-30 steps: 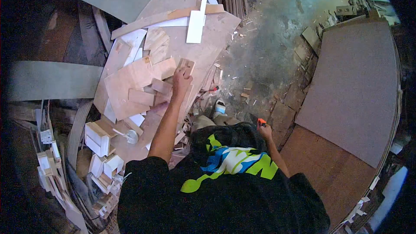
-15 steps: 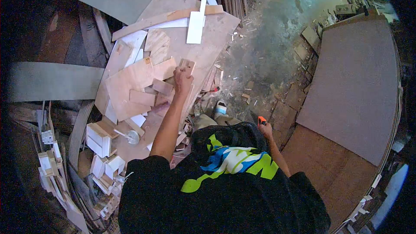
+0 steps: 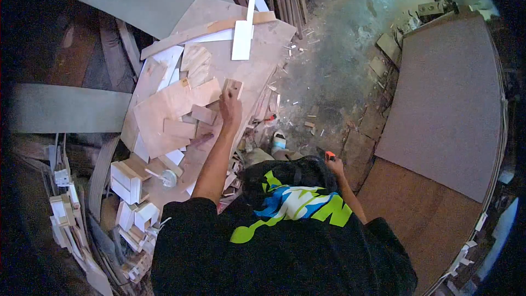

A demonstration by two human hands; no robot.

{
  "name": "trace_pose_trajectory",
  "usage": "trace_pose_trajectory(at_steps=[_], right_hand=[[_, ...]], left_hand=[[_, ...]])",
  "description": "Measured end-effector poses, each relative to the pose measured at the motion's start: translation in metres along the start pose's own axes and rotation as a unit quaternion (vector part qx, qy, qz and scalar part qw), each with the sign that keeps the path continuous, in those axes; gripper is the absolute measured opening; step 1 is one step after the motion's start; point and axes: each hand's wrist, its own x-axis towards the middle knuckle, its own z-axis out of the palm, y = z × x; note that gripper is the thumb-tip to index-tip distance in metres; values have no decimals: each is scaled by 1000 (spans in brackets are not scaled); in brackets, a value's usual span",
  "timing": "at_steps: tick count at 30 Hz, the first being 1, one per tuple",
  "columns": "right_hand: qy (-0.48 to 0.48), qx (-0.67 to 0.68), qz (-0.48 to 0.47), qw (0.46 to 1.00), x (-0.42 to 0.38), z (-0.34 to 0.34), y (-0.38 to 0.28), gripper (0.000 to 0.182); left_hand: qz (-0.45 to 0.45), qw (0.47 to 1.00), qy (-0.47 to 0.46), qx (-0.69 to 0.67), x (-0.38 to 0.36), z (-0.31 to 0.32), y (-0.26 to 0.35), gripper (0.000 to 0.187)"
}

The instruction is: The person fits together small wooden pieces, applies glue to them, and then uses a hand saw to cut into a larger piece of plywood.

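My left hand (image 3: 230,107) is closed around a short, pale wooden piece (image 3: 234,86) over the plywood worktop (image 3: 263,44). Its fingers wrap the near end, while the far end points away from me. Beside that hand lie a small pinkish wood offcut (image 3: 204,114) and a larger plywood panel (image 3: 159,109). Low by my right hip, my right hand (image 3: 336,166) grips an orange-and-black handled tool (image 3: 330,156). The far part of this tool is dark and blends into the floor, so its kind is unclear.
A white board (image 3: 241,41) rests across a long wood strip (image 3: 192,35) at the worktop's far end. A clear round container (image 3: 169,177) stands near left, beside box-like wooden pieces (image 3: 127,181). Large sheets (image 3: 438,104) lean at right. Scraps litter the floor (image 3: 329,66).
The view has shifted slightly, so the worktop sits a little lower and further left. Both hands keep their grips, and my left hand with the wooden piece has barely moved.
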Motion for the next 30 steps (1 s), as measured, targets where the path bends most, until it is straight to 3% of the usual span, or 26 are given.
trace_pose_trajectory(at_steps=[3,6,9,12,15,18,19,20,23,25,26,30], right_hand=[[-23,7,-17,1000,-5,-8,-4,31],[-23,9,-3,1000,-18,-19,-22,33],[-11,14,-11,1000,-20,-19,-22,35],[9,3,-12,1000,-25,-18,-25,36],[-6,9,-7,1000,-14,-4,-11,37],[-32,0,-50,998,12,14,17,36],[-29,-4,-75,997,18,19,26,35],[-26,-8,-99,995,24,23,33,35],[-1,-31,-53,998,15,22,18,34],[-35,-55,-42,997,12,18,15,47],[-52,-67,-37,996,11,16,14,54],[-27,-30,-50,998,-9,8,1,47]], left_hand=[[21,997,-58,-39,2,-2,-7,39],[32,998,-10,-61,3,-8,-4,35],[-80,986,-104,-103,10,-24,5,33],[-166,963,-88,-192,19,-29,12,32],[-109,968,-8,-226,18,-40,27,31],[-30,997,-33,-66,6,32,-17,31],[-96,988,-103,-54,11,22,-7,34],[-90,991,-98,-32,15,10,4,36],[-83,992,-92,17,16,-6,23,42],[-98,990,-99,23,17,-5,27,46],[-84,992,-87,33,16,-6,28,48],[-16,997,-34,65,5,12,14,51]])
